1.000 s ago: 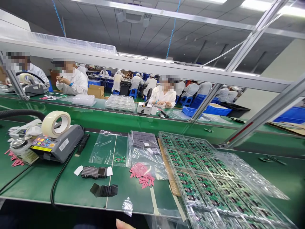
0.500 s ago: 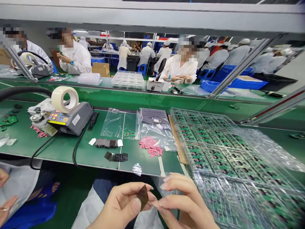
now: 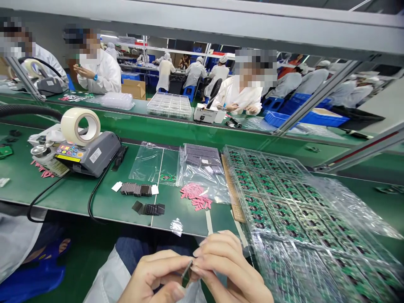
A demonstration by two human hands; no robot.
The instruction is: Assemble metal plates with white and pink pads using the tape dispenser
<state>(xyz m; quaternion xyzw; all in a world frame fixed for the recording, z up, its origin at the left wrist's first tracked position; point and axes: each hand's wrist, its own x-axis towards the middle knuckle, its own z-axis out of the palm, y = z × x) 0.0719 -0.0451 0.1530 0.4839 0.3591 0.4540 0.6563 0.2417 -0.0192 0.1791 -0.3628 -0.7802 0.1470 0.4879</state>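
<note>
Low in the view, my left hand (image 3: pixel 154 273) and my right hand (image 3: pixel 229 265) meet in front of the bench edge. Pinched between their fingers is a thin dark flat piece (image 3: pixel 187 269), seen almost edge-on and partly hidden by my fingertips. Beyond my hands lie two rows of similar dark pieces (image 3: pixel 135 190), pink strips (image 3: pixel 193 198) and a clear bag holding a small green circuit board (image 3: pixel 147 166). To my right, clear plastic trays of green circuit boards (image 3: pixel 284 214) are stacked close to my right hand.
A tape dispenser (image 3: pixel 88 153) with a tape roll (image 3: pixel 80 126) stands on the green bench (image 3: pixel 94 206) at left. A black cable runs over the bench. Co-workers in white sit across a second bench, with blue crates (image 3: pixel 323 118) at right.
The dark piece has turned from showing its flat face to nearly edge-on. My hands have come closer together around it.
</note>
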